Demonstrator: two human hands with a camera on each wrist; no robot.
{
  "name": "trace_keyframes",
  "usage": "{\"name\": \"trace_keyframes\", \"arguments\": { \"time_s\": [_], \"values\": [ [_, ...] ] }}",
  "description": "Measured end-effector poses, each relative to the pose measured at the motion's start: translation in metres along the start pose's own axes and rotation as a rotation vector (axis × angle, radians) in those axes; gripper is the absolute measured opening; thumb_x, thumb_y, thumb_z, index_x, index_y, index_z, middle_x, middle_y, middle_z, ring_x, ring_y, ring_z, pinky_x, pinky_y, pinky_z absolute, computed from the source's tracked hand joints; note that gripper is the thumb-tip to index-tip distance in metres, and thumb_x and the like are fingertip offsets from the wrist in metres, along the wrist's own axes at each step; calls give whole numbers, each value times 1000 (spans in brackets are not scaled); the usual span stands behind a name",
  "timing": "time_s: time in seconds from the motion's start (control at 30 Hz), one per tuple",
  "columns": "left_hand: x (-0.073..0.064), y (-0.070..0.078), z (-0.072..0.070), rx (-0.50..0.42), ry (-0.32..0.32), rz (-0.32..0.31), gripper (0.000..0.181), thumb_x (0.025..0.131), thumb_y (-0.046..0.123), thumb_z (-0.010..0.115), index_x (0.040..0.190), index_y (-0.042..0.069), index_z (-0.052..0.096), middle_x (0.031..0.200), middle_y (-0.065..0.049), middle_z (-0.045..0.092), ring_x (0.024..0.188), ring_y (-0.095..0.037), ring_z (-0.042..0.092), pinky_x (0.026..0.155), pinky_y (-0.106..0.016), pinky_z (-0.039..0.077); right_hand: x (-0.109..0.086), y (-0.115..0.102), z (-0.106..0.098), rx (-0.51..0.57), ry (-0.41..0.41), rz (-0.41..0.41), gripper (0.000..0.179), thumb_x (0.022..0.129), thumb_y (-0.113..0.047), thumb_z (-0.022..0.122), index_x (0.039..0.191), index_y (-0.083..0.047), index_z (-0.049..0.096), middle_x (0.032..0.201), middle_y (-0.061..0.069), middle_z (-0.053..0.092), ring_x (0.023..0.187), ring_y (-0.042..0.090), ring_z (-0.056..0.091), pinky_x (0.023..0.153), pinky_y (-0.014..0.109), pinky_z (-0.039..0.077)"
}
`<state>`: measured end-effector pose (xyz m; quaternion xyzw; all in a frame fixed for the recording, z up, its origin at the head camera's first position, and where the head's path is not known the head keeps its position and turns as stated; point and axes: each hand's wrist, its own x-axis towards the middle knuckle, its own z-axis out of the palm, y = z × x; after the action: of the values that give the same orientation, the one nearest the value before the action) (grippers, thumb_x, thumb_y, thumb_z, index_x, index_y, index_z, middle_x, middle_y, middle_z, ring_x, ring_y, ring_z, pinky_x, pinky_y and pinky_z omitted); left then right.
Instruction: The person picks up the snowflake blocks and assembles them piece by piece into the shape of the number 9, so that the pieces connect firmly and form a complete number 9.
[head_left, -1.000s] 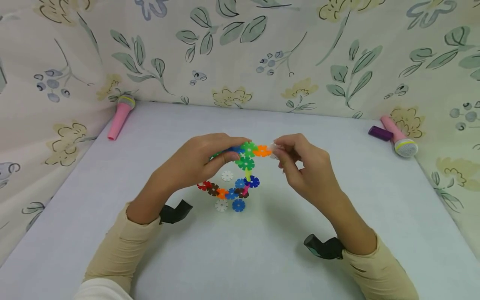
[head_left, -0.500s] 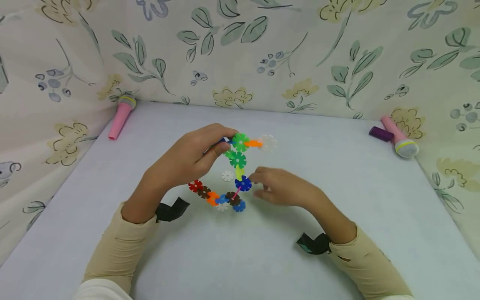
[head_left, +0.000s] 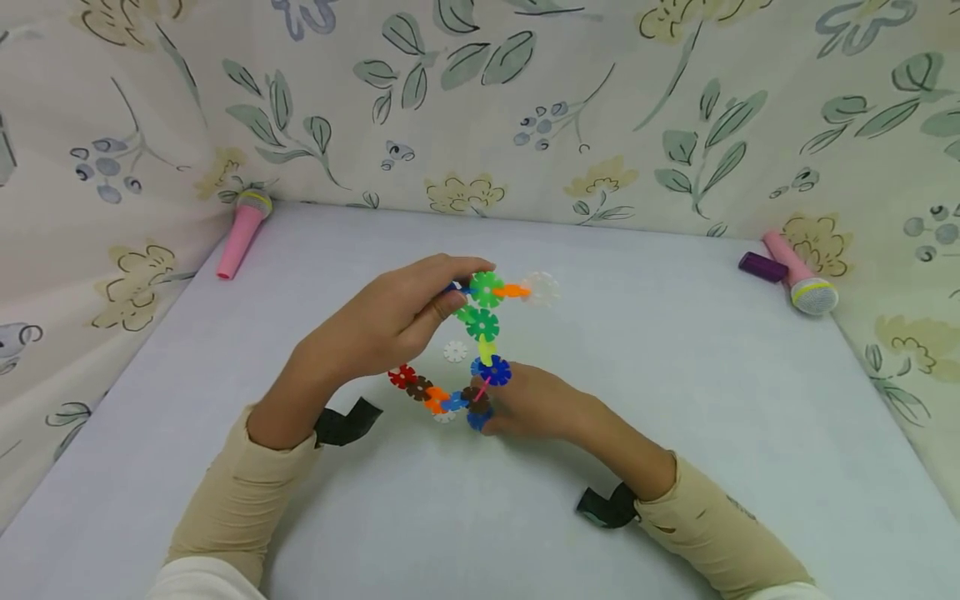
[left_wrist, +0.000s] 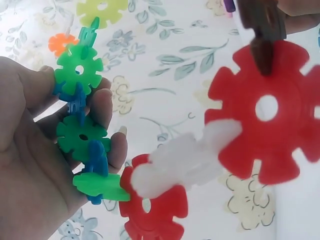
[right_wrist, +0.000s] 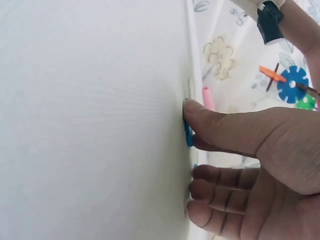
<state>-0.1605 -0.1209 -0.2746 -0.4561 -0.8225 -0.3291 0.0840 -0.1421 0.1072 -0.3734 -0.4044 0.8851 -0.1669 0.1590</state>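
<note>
My left hand [head_left: 378, 321] holds up a linked chain of colourful snowflake discs [head_left: 482, 325], gripping it at blue and green pieces. In the left wrist view, fingers curl behind a dark green disc [left_wrist: 82, 137], and red discs [left_wrist: 287, 155] joined by a white one hang closer to the camera. A clear white disc [head_left: 542, 288] sticks out at the chain's upper right end, joined to an orange one [head_left: 512, 291]. Below the chain, my right hand [head_left: 536, 404] pinches a loose blue snowflake disc [right_wrist: 188, 134] at the tabletop between thumb and forefinger; its other fingers are bent.
Loose white snowflake discs [head_left: 455, 352] lie on the white table [head_left: 675, 358] under the chain. A pink toy microphone [head_left: 242, 237] lies at the back left. At the back right, another pink microphone [head_left: 802, 275] lies against a dark purple block [head_left: 762, 267]. Floral cloth [head_left: 480, 100] hangs behind.
My right hand has left the clear white disc at the chain's end, moved down and left, and taken hold of the loose blue disc. The left hand keeps the chain, shifting slightly.
</note>
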Motion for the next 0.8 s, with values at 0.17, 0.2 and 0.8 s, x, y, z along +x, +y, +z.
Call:
{"name": "trace_keyframes", "arguments": {
  "time_s": [0.17, 0.2, 0.8],
  "values": [
    [0, 2, 0, 3, -19, -11, 44, 106, 10, 48, 150, 12, 44, 128, -1, 56, 100, -11, 52, 89, -31, 47, -1, -1, 0, 105, -52, 45, 44, 88, -16, 78, 126, -4, 58, 116, 7, 71, 110, 22, 64, 96, 38, 50],
    [0, 2, 0, 3, -22, -12, 45, 106, 9, 48, 150, 12, 43, 127, -1, 55, 99, -12, 52, 88, -31, 47, -2, -1, -1, 124, -64, 55, 46, 89, -16, 77, 128, -3, 58, 115, 7, 71, 108, 22, 65, 95, 37, 51],
    [-2, 1, -4, 15, -53, -76, 62, 101, 4, 44, 158, 13, 24, 135, -7, 45, 94, -13, 50, 82, -31, 47, -45, 20, -84, 665, 584, -50, 27, 99, 3, 57, 126, 0, 52, 84, 15, 64, 69, 25, 61, 62, 30, 56]
  ]
}}
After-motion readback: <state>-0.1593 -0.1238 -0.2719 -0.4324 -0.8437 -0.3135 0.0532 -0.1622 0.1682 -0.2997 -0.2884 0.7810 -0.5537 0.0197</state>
